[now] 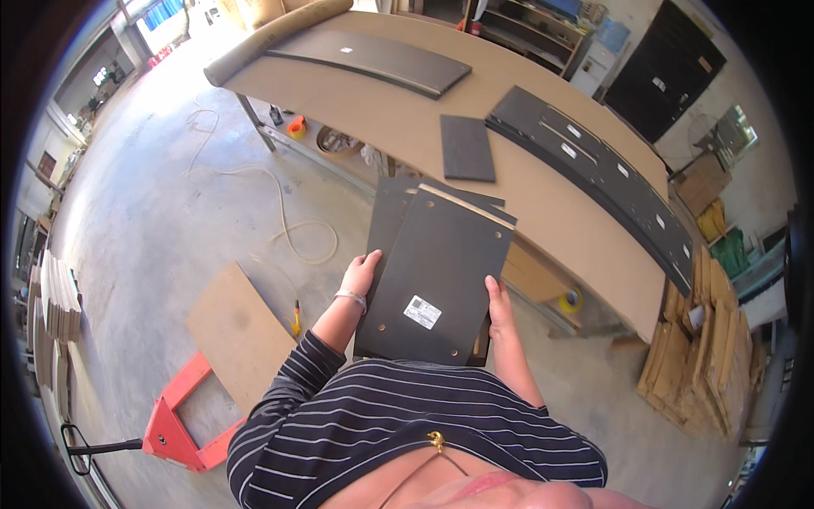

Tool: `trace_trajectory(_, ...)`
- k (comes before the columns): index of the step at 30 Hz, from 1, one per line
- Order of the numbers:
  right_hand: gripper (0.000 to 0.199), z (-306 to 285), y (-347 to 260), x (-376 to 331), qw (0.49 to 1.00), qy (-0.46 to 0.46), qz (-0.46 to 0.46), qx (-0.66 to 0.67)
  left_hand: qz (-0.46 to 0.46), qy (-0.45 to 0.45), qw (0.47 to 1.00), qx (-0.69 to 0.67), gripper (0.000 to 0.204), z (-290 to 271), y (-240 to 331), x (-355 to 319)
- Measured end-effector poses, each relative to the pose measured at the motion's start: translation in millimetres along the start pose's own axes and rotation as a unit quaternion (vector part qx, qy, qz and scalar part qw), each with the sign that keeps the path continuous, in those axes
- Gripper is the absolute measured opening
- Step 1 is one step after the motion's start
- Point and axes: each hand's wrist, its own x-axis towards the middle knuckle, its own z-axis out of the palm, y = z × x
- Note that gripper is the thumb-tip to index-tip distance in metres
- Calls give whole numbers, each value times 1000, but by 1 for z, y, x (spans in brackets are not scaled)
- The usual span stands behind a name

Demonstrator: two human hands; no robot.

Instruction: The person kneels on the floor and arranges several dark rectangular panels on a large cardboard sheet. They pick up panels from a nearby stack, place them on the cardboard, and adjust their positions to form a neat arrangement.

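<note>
I hold a small stack of dark grey furniture panels (441, 263) in front of my chest, at the near edge of the table. The top panel has a white label, round holes near its corners and a pale raw strip along its far edge; the panels beneath are fanned out slightly to the left. My left hand (360, 278) grips the stack's left edge, thumb on top. On the right edge, my right hand (499, 307) is closed round the side. Fingers under the stack are hidden. Just beyond lies a smaller dark panel (467, 148) on the brown-covered table (381, 114).
Two long dark panels (365, 61) (593, 174) lie on the table, with a cardboard roll (275, 38) at its far left. A red pallet jack (174, 407) bears a brown board (242, 331) at lower left. An air hose (284, 212) trails across the floor. Flattened cartons (699, 348) stand right.
</note>
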Motion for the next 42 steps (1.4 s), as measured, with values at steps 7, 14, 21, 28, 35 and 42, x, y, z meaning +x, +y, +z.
trace_trajectory(7,73,-34,30,37,986,-148,-65,-46,81,103,990,-50,57,10,-77,12)
trace_trajectory(14,77,-40,127,80,976,-197,-27,-90,122,143,981,-57,54,-17,-177,43)
trace_trajectory(21,79,-59,309,208,954,-283,-61,-81,206,175,954,-127,51,-26,-317,186)
trace_trajectory(28,86,-80,449,316,969,-195,-143,-45,293,123,947,-35,47,-24,-373,357)
trace_trajectory(35,83,-169,540,305,969,-109,-160,-153,321,89,943,4,42,9,-487,384)
trace_trajectory(42,74,-253,539,215,942,-39,-151,-298,288,341,840,309,46,56,-572,294)
